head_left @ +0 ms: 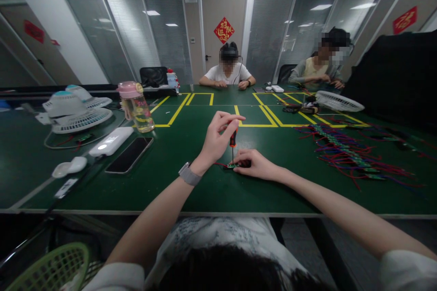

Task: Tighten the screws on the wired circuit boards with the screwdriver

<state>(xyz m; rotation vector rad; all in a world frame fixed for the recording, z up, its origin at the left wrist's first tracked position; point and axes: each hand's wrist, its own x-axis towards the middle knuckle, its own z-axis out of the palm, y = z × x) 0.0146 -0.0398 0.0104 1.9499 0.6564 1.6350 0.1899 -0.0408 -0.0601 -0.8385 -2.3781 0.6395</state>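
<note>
My left hand (218,135), with a watch on its wrist, has its thumb and fingers around the top of a screwdriver (233,140) with a black and orange handle. The screwdriver stands upright, its shaft pointing down at a small green circuit board (232,166) on the table. My right hand (256,164) pinches the right side of that board close to the screwdriver's tip. A dark part shows under its fingers, mostly covered. A red wire leaves the board to the left.
Several wired circuit boards (348,150) lie in a row at right on the green table (164,191). To the left are a phone (130,155), a white device (112,141), a bottle (135,105) and fans (80,116). Two people sit across, beyond yellow tape lines.
</note>
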